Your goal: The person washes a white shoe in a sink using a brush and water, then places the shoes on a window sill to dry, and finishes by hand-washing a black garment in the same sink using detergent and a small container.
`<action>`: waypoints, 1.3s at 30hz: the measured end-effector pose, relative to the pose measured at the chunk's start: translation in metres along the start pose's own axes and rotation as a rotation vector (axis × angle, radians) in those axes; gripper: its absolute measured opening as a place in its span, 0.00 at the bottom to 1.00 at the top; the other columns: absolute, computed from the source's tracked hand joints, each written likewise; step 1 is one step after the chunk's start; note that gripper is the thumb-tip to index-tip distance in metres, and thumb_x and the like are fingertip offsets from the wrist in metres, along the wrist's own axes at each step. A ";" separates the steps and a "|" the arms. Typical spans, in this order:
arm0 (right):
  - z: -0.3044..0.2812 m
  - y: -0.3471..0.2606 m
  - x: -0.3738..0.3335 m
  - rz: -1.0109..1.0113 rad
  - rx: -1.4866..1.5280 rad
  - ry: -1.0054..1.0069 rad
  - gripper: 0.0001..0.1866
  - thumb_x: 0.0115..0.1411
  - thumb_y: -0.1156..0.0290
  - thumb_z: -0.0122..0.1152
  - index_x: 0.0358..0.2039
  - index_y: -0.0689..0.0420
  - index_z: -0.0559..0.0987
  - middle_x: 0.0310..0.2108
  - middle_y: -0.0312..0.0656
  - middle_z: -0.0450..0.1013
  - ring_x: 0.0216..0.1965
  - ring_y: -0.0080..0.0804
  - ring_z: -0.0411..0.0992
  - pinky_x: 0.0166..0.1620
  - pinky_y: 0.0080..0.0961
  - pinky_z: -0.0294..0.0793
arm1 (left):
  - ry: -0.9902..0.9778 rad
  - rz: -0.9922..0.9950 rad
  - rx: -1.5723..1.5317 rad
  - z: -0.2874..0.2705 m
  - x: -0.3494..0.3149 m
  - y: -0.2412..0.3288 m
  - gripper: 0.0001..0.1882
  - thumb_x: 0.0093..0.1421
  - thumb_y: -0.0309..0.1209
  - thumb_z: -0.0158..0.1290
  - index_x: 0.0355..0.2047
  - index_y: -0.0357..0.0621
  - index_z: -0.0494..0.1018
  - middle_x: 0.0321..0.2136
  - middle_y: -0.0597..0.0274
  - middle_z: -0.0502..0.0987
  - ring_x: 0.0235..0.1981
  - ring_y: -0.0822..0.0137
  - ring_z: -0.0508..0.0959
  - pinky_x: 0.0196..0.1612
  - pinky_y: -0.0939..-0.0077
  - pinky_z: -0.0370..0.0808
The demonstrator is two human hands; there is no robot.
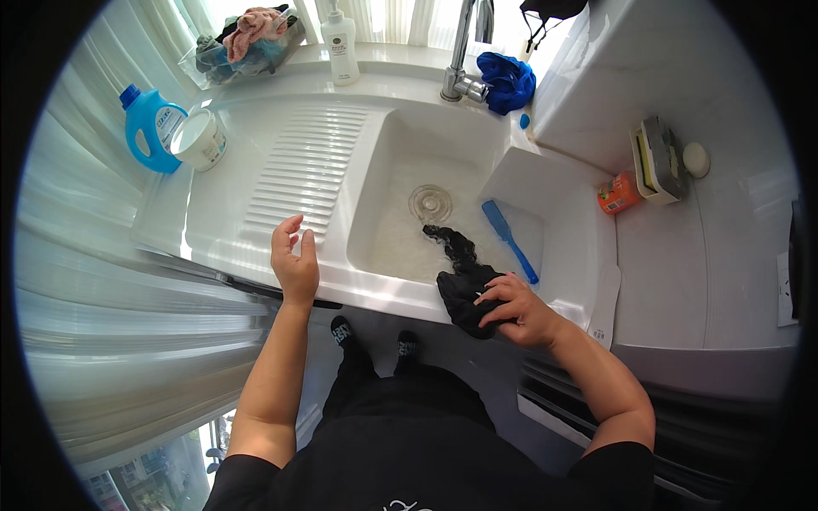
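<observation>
A wet black cloth garment (pixel 466 298) hangs over the front rim of the white sink (pixel 396 294), and its thin twisted end trails into the cloudy shallow water towards the drain (pixel 430 204). My right hand (pixel 518 313) has its fingers curled round the bunched part at the rim. The kind of garment cannot be made out. Raised above the sink's front edge, beside the ribbed washboard (pixel 308 162), my left hand (pixel 295 262) is open with nothing in it. To the right of the cloth a blue long-handled brush (pixel 511 243) lies in the basin.
On the left stand a blue detergent jug (pixel 153 132) and a white tub (pixel 200 140). Along the back are a clear basket of cloths (pixel 200 72), a white pump bottle (pixel 341 53), a faucet (pixel 457 72) and a blue bundle (pixel 508 83). An orange container (pixel 619 194) sits right.
</observation>
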State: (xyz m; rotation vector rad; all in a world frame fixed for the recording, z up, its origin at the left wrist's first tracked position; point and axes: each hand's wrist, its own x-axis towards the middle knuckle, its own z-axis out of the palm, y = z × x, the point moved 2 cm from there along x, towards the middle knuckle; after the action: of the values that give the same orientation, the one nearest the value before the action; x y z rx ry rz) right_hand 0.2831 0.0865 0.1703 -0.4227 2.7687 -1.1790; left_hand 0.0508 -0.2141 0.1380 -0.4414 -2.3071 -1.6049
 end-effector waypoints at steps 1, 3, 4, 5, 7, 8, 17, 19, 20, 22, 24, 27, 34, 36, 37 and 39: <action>-0.004 0.003 -0.011 0.059 0.025 0.003 0.17 0.37 0.79 0.55 0.27 0.45 0.82 0.43 0.31 0.71 0.55 0.38 0.60 0.62 0.53 0.45 | -0.012 0.003 -0.012 0.004 -0.002 0.001 0.14 0.57 0.25 0.51 0.44 0.41 0.70 0.43 0.60 0.72 0.44 0.65 0.72 0.46 0.72 0.68; -0.016 0.005 -0.030 0.144 -0.004 0.009 0.16 0.37 0.79 0.55 0.26 0.45 0.82 0.43 0.31 0.71 0.55 0.39 0.60 0.61 0.53 0.46 | -0.027 0.018 -0.014 0.010 -0.005 0.003 0.14 0.56 0.25 0.51 0.45 0.42 0.70 0.43 0.60 0.72 0.44 0.65 0.72 0.46 0.72 0.68; -0.021 0.007 -0.039 0.184 -0.018 0.009 0.15 0.37 0.78 0.55 0.26 0.45 0.82 0.43 0.31 0.71 0.55 0.39 0.60 0.61 0.53 0.46 | -0.036 0.037 -0.001 0.013 -0.006 0.004 0.14 0.56 0.24 0.51 0.44 0.41 0.70 0.43 0.60 0.73 0.44 0.65 0.72 0.45 0.72 0.68; -0.029 0.008 -0.048 0.213 -0.048 0.016 0.14 0.38 0.78 0.54 0.25 0.47 0.82 0.43 0.34 0.71 0.55 0.39 0.61 0.61 0.47 0.50 | -0.041 0.055 0.005 0.013 -0.006 0.008 0.14 0.56 0.24 0.51 0.44 0.41 0.70 0.43 0.59 0.73 0.44 0.64 0.72 0.45 0.71 0.69; -0.041 0.036 -0.082 0.345 -0.067 0.073 0.14 0.38 0.78 0.53 0.24 0.48 0.83 0.43 0.36 0.72 0.54 0.40 0.61 0.59 0.42 0.55 | -0.062 0.077 -0.006 0.019 -0.008 0.015 0.14 0.56 0.23 0.51 0.44 0.41 0.70 0.42 0.59 0.73 0.43 0.64 0.73 0.45 0.71 0.69; -0.047 0.039 -0.087 0.406 -0.074 0.102 0.14 0.38 0.78 0.52 0.24 0.49 0.83 0.44 0.37 0.72 0.54 0.40 0.61 0.58 0.39 0.58 | -0.074 0.082 -0.013 0.021 -0.009 0.017 0.14 0.56 0.23 0.51 0.43 0.41 0.70 0.42 0.59 0.73 0.43 0.64 0.73 0.45 0.71 0.69; -0.045 0.050 0.046 0.275 -0.565 0.354 0.07 0.48 0.70 0.59 0.29 0.51 0.81 0.43 0.45 0.67 0.46 0.42 0.64 0.48 0.35 0.70 | -0.328 0.208 -0.009 0.044 -0.004 0.050 0.12 0.51 0.21 0.53 0.38 0.39 0.72 0.35 0.55 0.74 0.37 0.60 0.74 0.42 0.71 0.70; -0.023 0.081 0.075 0.448 -0.302 0.012 0.22 0.50 0.58 0.61 0.48 0.42 0.75 0.58 0.51 0.56 0.57 0.50 0.57 0.56 0.37 0.63 | -0.529 0.256 0.051 0.053 -0.006 0.050 0.12 0.50 0.22 0.55 0.36 0.40 0.72 0.35 0.53 0.74 0.38 0.54 0.74 0.42 0.67 0.71; -0.011 0.096 0.089 0.525 -0.223 -0.196 0.30 0.50 0.54 0.62 0.55 0.38 0.69 0.62 0.53 0.50 0.61 0.53 0.53 0.59 0.37 0.60 | -0.555 0.303 0.089 0.056 -0.010 0.048 0.11 0.50 0.23 0.55 0.36 0.42 0.73 0.36 0.53 0.74 0.40 0.53 0.73 0.42 0.65 0.71; 0.020 0.119 0.112 0.656 -0.337 -0.483 0.43 0.48 0.47 0.62 0.63 0.33 0.54 0.66 0.53 0.39 0.65 0.56 0.42 0.62 0.45 0.52 | -0.560 0.374 0.130 0.058 -0.018 0.046 0.11 0.48 0.22 0.55 0.35 0.42 0.74 0.35 0.54 0.74 0.39 0.54 0.73 0.41 0.66 0.72; 0.044 0.111 0.127 0.541 -0.517 -0.472 0.44 0.50 0.47 0.60 0.64 0.32 0.50 0.66 0.53 0.38 0.66 0.56 0.37 0.61 0.55 0.48 | -0.631 0.427 0.235 0.050 -0.024 0.042 0.11 0.47 0.22 0.56 0.33 0.41 0.73 0.34 0.54 0.74 0.37 0.53 0.73 0.39 0.64 0.72; 0.085 0.113 0.141 0.229 -0.663 -0.582 0.41 0.51 0.51 0.60 0.63 0.33 0.53 0.67 0.47 0.38 0.67 0.53 0.35 0.61 0.59 0.46 | -0.629 0.450 0.291 0.048 -0.024 0.043 0.12 0.47 0.24 0.56 0.34 0.40 0.73 0.32 0.55 0.73 0.36 0.54 0.72 0.40 0.65 0.71; 0.088 0.137 0.180 0.056 -0.714 -0.501 0.30 0.44 0.65 0.62 0.51 0.46 0.67 0.42 0.45 0.71 0.48 0.43 0.69 0.45 0.44 0.69 | -0.585 0.446 0.229 0.052 -0.024 0.039 0.12 0.47 0.26 0.56 0.33 0.39 0.72 0.31 0.56 0.73 0.34 0.55 0.72 0.39 0.66 0.71; 0.067 0.118 0.187 0.283 -0.430 -0.210 0.29 0.37 0.71 0.61 0.44 0.50 0.67 0.35 0.46 0.73 0.41 0.43 0.72 0.42 0.41 0.71 | -0.580 0.408 0.229 0.051 -0.025 0.034 0.12 0.47 0.26 0.56 0.34 0.40 0.72 0.31 0.55 0.73 0.35 0.55 0.72 0.39 0.66 0.71; 0.056 0.107 0.190 0.362 -0.284 -0.143 0.29 0.36 0.72 0.60 0.45 0.51 0.68 0.36 0.47 0.73 0.42 0.43 0.71 0.44 0.39 0.70 | -0.541 0.397 0.212 0.048 -0.025 0.034 0.12 0.47 0.26 0.56 0.34 0.40 0.72 0.31 0.55 0.73 0.35 0.54 0.72 0.39 0.66 0.71; 0.031 0.084 0.194 0.396 -0.025 -0.086 0.30 0.36 0.73 0.59 0.45 0.53 0.69 0.38 0.48 0.72 0.44 0.43 0.70 0.47 0.35 0.68 | -0.457 0.368 0.171 0.045 -0.026 0.035 0.12 0.48 0.26 0.56 0.34 0.40 0.72 0.32 0.54 0.73 0.36 0.54 0.73 0.40 0.65 0.71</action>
State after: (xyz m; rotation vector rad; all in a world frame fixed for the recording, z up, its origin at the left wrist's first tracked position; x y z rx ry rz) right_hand 0.0860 0.0644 0.0909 0.0732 2.6269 -1.0039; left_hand 0.0857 -0.1623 0.1418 -1.2143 -2.4529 -1.2100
